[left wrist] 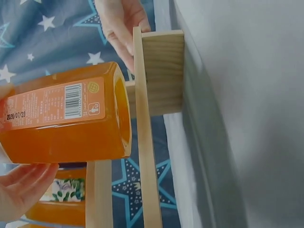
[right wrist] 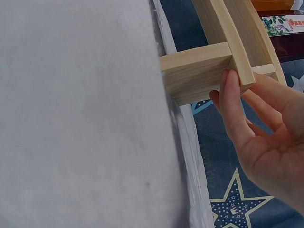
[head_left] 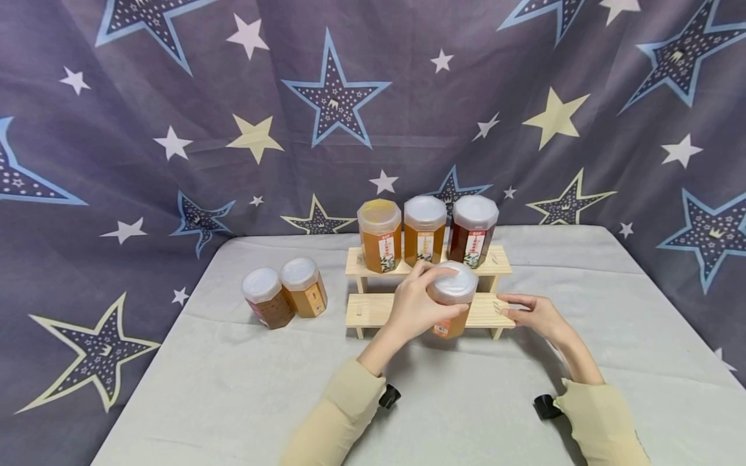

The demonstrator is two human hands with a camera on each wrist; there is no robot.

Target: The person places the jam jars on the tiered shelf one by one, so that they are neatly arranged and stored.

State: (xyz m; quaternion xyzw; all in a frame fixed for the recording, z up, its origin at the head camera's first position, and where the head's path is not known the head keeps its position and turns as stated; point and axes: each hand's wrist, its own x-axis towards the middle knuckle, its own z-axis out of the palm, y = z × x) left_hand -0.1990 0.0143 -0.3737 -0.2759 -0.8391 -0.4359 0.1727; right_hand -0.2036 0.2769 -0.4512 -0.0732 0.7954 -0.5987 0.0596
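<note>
My left hand (head_left: pixel 410 307) grips a hexagonal honey jar (head_left: pixel 447 329) with a frosted white lid, thumb and fingers spread around its upper part. In the left wrist view the jar's orange body (left wrist: pixel 61 142) shows a label with a barcode, and its base is close over the lower board of the wooden step rack (head_left: pixel 373 309). At the right end of that lower board, my right hand (head_left: pixel 542 318) pinches the edge between thumb and fingers. The right wrist view shows the fingertips (right wrist: pixel 231 78) against the board's corner (right wrist: pixel 243 71).
On the rack's upper step stand a yellow-topped amber jar (head_left: pixel 379 236), another amber jar (head_left: pixel 424 230) and a dark red jar (head_left: pixel 472 233). Two more jars, one brown (head_left: pixel 271 307) and one golden (head_left: pixel 305 294), stand left of the rack on the grey cloth (head_left: pixel 233 388). A star-patterned curtain (head_left: pixel 204 162) hangs behind.
</note>
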